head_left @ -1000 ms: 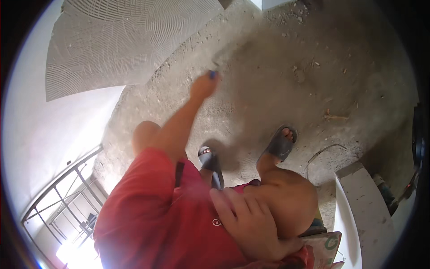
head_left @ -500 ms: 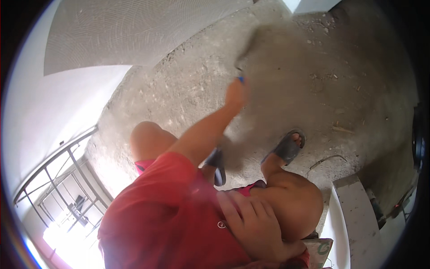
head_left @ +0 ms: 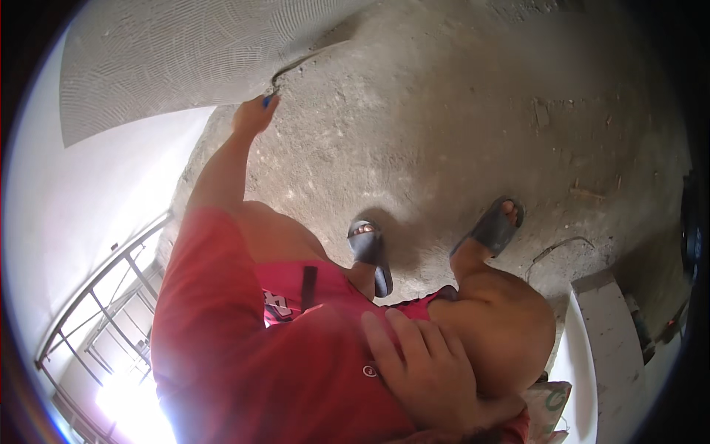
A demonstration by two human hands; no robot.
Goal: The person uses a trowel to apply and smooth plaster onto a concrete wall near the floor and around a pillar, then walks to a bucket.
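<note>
You have one tool [head_left: 287, 69] in play, gripped by your left hand [head_left: 254, 116], its fingers closed round the handle. The tool looks slim and dark, seen nearly edge-on, with a blue handle and a long, thin blade. It is out ahead on your left, over the floor [head_left: 414, 133] near the edge of one ridged grey patch [head_left: 170, 63]; you cannot tell whether they touch. Your right hand [head_left: 436, 374] lies on your lap, fingers extended, slightly parted. Two dark sandals [head_left: 497, 231] stand on the floor.
</note>
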